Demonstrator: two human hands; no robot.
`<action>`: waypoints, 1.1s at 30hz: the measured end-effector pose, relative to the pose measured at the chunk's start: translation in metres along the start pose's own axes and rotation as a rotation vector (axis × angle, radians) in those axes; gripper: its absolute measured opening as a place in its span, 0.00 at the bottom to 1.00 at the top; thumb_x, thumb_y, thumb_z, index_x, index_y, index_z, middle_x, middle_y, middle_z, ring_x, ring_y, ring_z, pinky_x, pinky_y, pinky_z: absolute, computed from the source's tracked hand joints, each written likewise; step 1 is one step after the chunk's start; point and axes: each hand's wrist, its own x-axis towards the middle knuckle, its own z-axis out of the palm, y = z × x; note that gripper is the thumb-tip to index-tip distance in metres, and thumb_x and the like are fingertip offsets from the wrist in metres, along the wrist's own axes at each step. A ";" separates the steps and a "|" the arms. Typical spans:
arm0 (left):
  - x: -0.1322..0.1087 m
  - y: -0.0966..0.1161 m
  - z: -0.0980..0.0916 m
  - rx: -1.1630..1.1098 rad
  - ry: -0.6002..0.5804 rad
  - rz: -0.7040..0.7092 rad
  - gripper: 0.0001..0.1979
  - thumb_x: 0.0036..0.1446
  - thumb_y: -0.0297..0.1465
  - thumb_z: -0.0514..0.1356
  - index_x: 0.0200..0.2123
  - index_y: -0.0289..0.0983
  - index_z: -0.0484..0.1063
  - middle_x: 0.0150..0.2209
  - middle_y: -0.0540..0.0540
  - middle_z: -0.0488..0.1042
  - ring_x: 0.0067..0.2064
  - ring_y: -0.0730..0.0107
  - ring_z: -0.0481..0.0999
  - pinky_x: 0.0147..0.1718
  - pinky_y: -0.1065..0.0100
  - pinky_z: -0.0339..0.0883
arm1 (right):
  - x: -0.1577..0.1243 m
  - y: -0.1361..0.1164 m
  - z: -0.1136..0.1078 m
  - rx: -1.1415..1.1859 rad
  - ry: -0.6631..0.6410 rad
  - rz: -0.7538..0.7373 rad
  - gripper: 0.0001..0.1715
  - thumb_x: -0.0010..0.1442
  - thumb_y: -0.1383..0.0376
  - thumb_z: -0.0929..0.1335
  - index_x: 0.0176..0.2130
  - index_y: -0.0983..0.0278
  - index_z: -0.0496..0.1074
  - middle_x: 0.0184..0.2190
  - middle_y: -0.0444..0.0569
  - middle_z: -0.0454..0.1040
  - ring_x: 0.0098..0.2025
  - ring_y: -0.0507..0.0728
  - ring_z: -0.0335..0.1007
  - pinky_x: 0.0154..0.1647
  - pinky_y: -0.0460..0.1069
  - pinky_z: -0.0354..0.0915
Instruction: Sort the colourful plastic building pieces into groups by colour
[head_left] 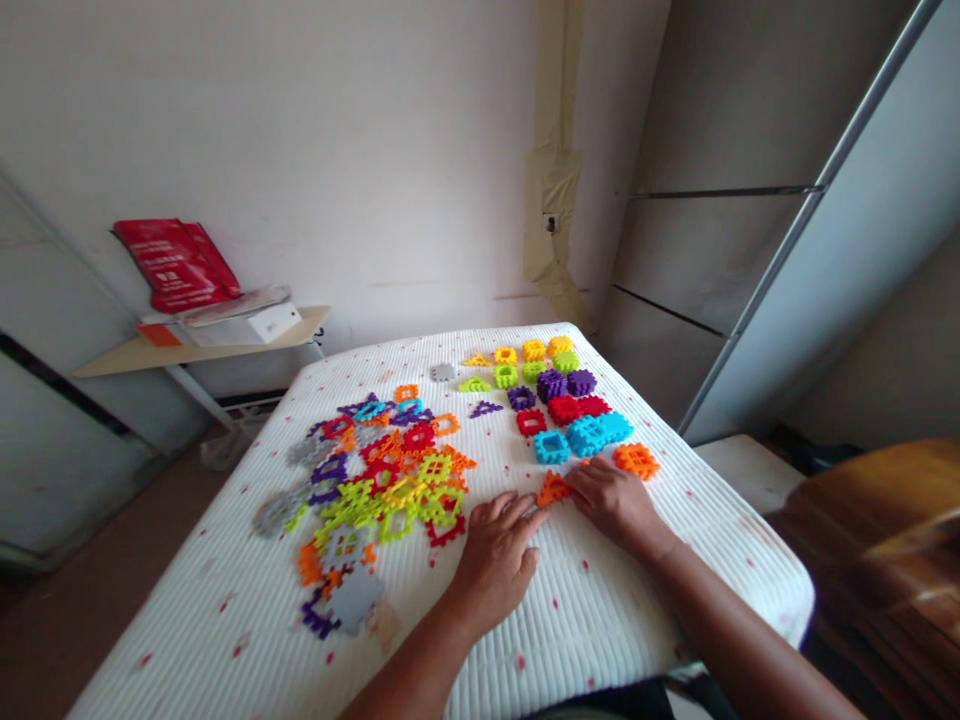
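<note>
Both hands rest on a white quilted table (585, 600). My left hand (496, 558) lies flat with its fingers stretched toward a small orange interlocking tile (553, 489). My right hand (613, 500) lies beside it, fingers pressing the same orange tile from the right. A loose heap of coloured plastic tiles (382, 480) spreads to the left of my hands. Sorted stacks of tiles (559, 400) in yellow, green, purple, red, blue and orange stand in rows beyond my right hand.
A shelf (195, 345) at the back left carries a red bag (176, 262) and a white box (259, 322). A wooden piece of furniture (877, 530) stands at the right. The table's near edge is close to my forearms.
</note>
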 end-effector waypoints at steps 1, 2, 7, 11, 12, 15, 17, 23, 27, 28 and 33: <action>0.000 0.000 0.000 0.003 -0.005 0.000 0.28 0.50 0.23 0.54 0.55 0.47 0.63 0.57 0.49 0.66 0.58 0.56 0.59 0.53 0.51 0.54 | 0.000 0.000 0.001 -0.004 0.008 -0.001 0.08 0.58 0.71 0.63 0.28 0.63 0.68 0.25 0.46 0.71 0.31 0.54 0.63 0.29 0.46 0.54; 0.001 0.001 0.000 0.006 -0.008 -0.001 0.28 0.50 0.23 0.54 0.55 0.47 0.64 0.57 0.49 0.66 0.58 0.56 0.59 0.53 0.51 0.53 | 0.000 0.000 0.002 -0.006 0.016 -0.003 0.09 0.59 0.71 0.63 0.28 0.63 0.68 0.25 0.46 0.71 0.31 0.54 0.63 0.29 0.46 0.54; 0.001 0.003 -0.001 0.009 -0.017 -0.008 0.27 0.51 0.25 0.54 0.56 0.46 0.62 0.57 0.49 0.65 0.58 0.56 0.59 0.53 0.52 0.53 | -0.001 0.000 0.001 -0.005 0.013 0.012 0.08 0.58 0.71 0.63 0.29 0.63 0.68 0.26 0.46 0.71 0.32 0.54 0.64 0.29 0.46 0.55; 0.001 0.003 -0.002 0.008 -0.016 -0.002 0.28 0.52 0.26 0.54 0.57 0.46 0.61 0.57 0.48 0.66 0.57 0.56 0.59 0.54 0.52 0.52 | -0.002 -0.002 0.000 -0.007 0.024 0.011 0.07 0.58 0.71 0.64 0.29 0.63 0.69 0.26 0.47 0.72 0.32 0.54 0.65 0.28 0.47 0.55; 0.001 0.004 -0.002 0.009 -0.013 -0.002 0.28 0.52 0.26 0.54 0.57 0.45 0.61 0.57 0.48 0.66 0.57 0.56 0.59 0.54 0.52 0.52 | -0.002 -0.002 -0.001 -0.010 0.025 0.011 0.06 0.57 0.71 0.64 0.30 0.63 0.69 0.27 0.47 0.72 0.32 0.55 0.65 0.28 0.47 0.55; 0.000 0.004 -0.002 0.014 -0.013 -0.005 0.27 0.52 0.26 0.54 0.57 0.45 0.61 0.57 0.48 0.66 0.57 0.56 0.59 0.54 0.52 0.52 | -0.002 -0.002 0.000 -0.022 0.022 0.016 0.06 0.57 0.71 0.64 0.30 0.63 0.69 0.27 0.47 0.72 0.32 0.55 0.65 0.27 0.47 0.55; 0.000 0.005 -0.003 0.021 -0.017 -0.008 0.27 0.52 0.26 0.53 0.57 0.45 0.61 0.57 0.48 0.66 0.57 0.56 0.59 0.54 0.52 0.52 | -0.002 -0.002 0.001 -0.030 0.017 0.022 0.06 0.57 0.71 0.65 0.30 0.63 0.69 0.26 0.47 0.72 0.31 0.55 0.65 0.27 0.47 0.55; 0.001 0.008 -0.003 0.028 -0.016 -0.017 0.28 0.52 0.26 0.54 0.57 0.46 0.60 0.57 0.48 0.65 0.58 0.55 0.58 0.54 0.51 0.53 | -0.001 -0.006 -0.004 -0.009 0.050 0.018 0.07 0.57 0.72 0.64 0.31 0.63 0.69 0.29 0.48 0.73 0.32 0.55 0.67 0.28 0.47 0.59; -0.001 0.006 -0.002 -0.023 0.026 -0.007 0.28 0.50 0.24 0.54 0.55 0.46 0.63 0.56 0.48 0.67 0.58 0.57 0.60 0.54 0.52 0.54 | -0.003 -0.007 -0.008 0.032 0.179 -0.025 0.11 0.58 0.70 0.62 0.39 0.63 0.71 0.40 0.52 0.74 0.40 0.57 0.70 0.36 0.49 0.65; -0.001 0.003 -0.004 -0.047 0.058 -0.005 0.27 0.50 0.23 0.54 0.54 0.46 0.65 0.55 0.48 0.68 0.57 0.58 0.62 0.54 0.53 0.55 | -0.004 -0.007 -0.008 0.040 0.217 -0.038 0.11 0.59 0.70 0.61 0.40 0.63 0.71 0.41 0.53 0.74 0.40 0.57 0.70 0.38 0.50 0.66; 0.017 -0.030 -0.037 -0.108 0.337 -0.101 0.18 0.51 0.23 0.53 0.41 0.44 0.75 0.41 0.46 0.77 0.44 0.63 0.73 0.47 0.61 0.65 | -0.006 -0.009 -0.009 0.116 0.307 -0.133 0.10 0.60 0.71 0.61 0.40 0.64 0.70 0.39 0.53 0.74 0.39 0.56 0.71 0.39 0.50 0.67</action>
